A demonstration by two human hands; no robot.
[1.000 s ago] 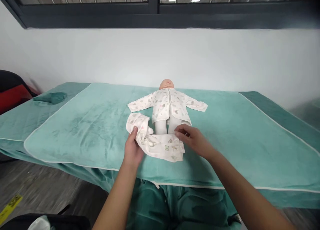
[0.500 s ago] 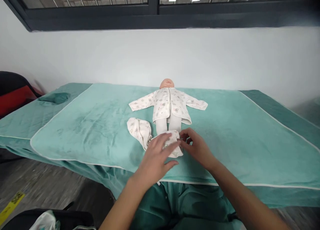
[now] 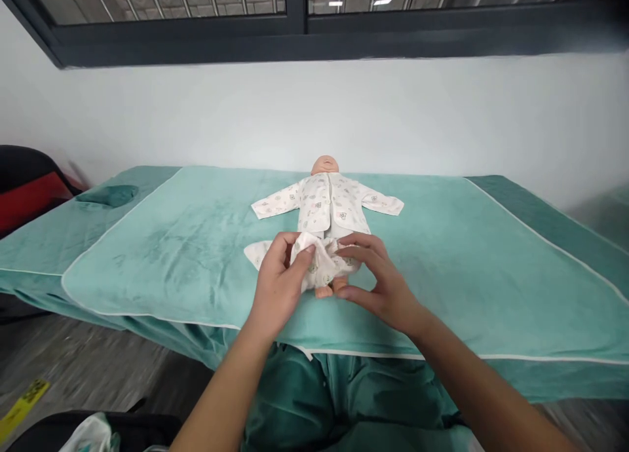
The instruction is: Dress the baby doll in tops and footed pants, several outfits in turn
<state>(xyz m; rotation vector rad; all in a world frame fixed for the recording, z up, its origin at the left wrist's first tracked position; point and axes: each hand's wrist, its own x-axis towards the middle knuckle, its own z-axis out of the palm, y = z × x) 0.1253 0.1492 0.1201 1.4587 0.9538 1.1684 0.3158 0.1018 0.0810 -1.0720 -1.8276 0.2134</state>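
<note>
A baby doll (image 3: 324, 164) lies on its back, head toward the wall, in a white printed jacket (image 3: 314, 206) with its sleeves spread. White printed baby pants (image 3: 322, 268) are bunched over its lower legs, and its bare feet (image 3: 323, 291) stick out at the near end. My left hand (image 3: 280, 275) pinches the bunched cloth between thumb and fingers. On the other side my right hand (image 3: 381, 278) has its fingers curled over the cloth and its thumb beside a foot. Another part of the pants lies flat left of my left hand.
The teal padded cover (image 3: 171, 242) spreads over the bed, its white-piped edge close to my lap. Behind it rise a white wall (image 3: 221, 111) and a dark window frame (image 3: 196, 42). A black and red chair (image 3: 29, 190) stands at left; a black item with white cloth (image 3: 91, 433) is at lower left.
The pants have moved up over the doll's lower legs and are now bunched, with the feet showing below. My left hand, previously spread over the cloth, has moved left and gripped it.
</note>
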